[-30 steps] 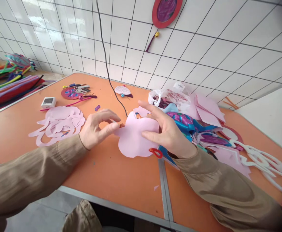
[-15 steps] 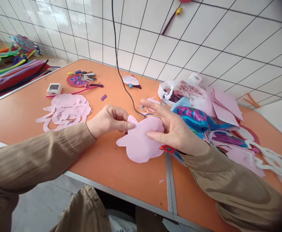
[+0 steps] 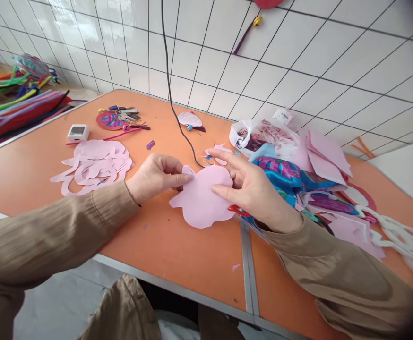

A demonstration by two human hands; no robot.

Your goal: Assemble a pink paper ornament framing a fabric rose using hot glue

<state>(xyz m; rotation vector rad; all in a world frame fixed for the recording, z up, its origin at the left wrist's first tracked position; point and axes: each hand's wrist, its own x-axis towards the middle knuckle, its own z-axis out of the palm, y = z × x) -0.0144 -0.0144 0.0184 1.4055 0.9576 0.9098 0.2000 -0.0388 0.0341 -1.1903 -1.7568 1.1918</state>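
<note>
A pink cut-out paper shape (image 3: pixel 204 200) with wavy edges is held above the orange table. My left hand (image 3: pixel 159 177) pinches its upper left edge between thumb and fingers. On the right side, my right hand (image 3: pixel 251 189) has its thumb on the front of the paper and some fingers behind, with the index finger stretched out. Red scissor handles (image 3: pixel 237 210) show just below my right hand. More pink cut-outs (image 3: pixel 102 158) lie in a pile to the left.
Keys (image 3: pixel 126 114) and a white device (image 3: pixel 78 132) lie at the back left. A black cord (image 3: pixel 171 97) hangs to the table behind the hands. On the right are a plastic bag (image 3: pixel 280 139), blue and purple fabric (image 3: pixel 280 172) and folded pink sheets (image 3: pixel 329 156).
The pink shape has tilted and shifted slightly up and left, with both hands still on it. The camera view has moved a little.
</note>
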